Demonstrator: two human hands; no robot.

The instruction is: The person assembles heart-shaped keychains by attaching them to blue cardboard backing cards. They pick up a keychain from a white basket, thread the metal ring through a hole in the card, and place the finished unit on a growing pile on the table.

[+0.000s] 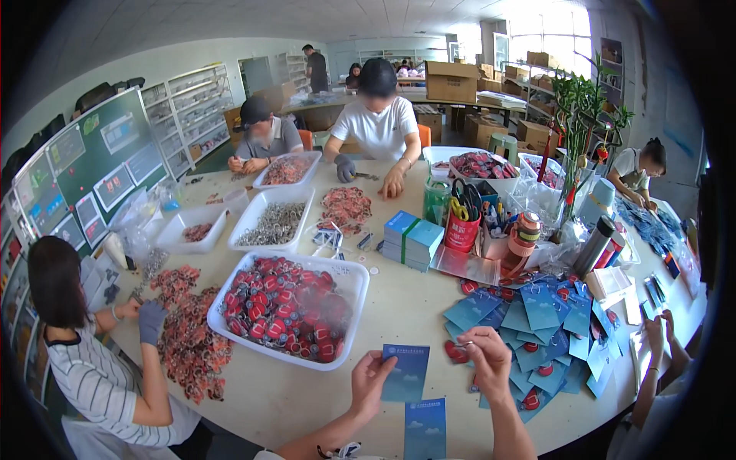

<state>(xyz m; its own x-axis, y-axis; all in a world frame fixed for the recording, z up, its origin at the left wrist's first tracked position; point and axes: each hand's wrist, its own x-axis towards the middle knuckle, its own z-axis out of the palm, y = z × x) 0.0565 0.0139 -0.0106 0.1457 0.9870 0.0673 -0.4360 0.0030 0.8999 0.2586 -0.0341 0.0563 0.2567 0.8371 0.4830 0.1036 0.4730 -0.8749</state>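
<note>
Pinched between the thumb and fingers of my left hand (369, 385) is a blue card (406, 369) with small clouds printed on it. My right hand (489, 359) grips a red keychain (458, 352) by its metal ring end, so the red tag hangs to the left of the fingers. A second blue card (425, 431) lies just below the held one, near the table's front edge. Close to my right hand is a heap of blue cards (529, 310), with red keychains scattered among and on them.
A white bin (349, 337) of red keychains stands left of my hands. Behind are a banded stack of cards (414, 238), a red scissors holder (461, 230) and a brown bottle (521, 241). Orange-red pieces (188, 337) lie at left. Several people work around the table.
</note>
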